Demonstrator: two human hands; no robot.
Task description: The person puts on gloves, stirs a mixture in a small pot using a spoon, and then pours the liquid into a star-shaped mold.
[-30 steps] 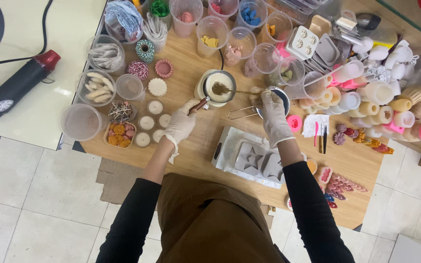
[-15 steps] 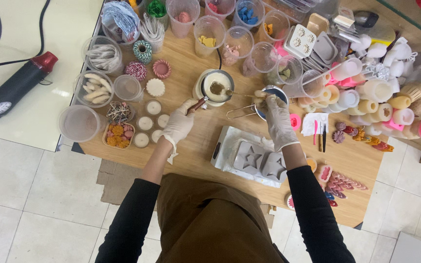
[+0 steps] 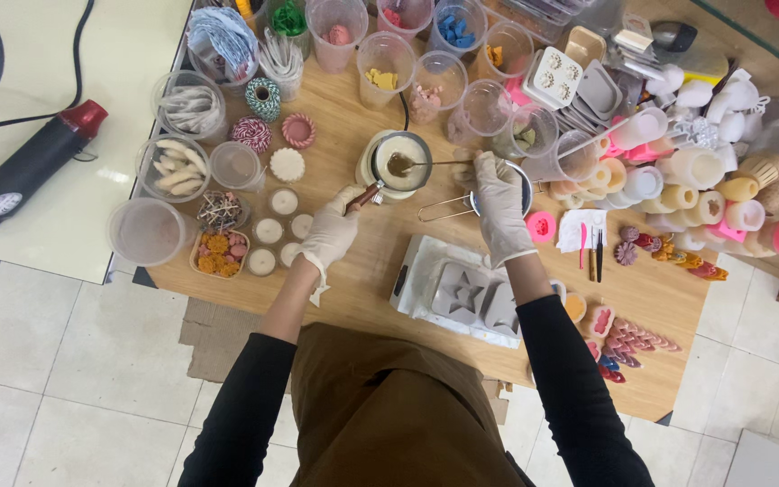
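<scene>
You have two gloved hands at work, the left hand (image 3: 331, 230) and the right hand (image 3: 499, 207). Before you sit two grey star moulds (image 3: 459, 293), one red-tipped heat gun (image 3: 29, 167) and five small white candles (image 3: 269, 231).

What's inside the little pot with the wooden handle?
The pot holds pale creamy liquid, with a spoon of brownish powder over it. The bottom is hidden under the liquid.

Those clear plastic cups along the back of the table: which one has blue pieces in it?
The clear cup at the table's far edge holds blue chunks; its neighbours hold pink, yellow or orange bits.
</scene>
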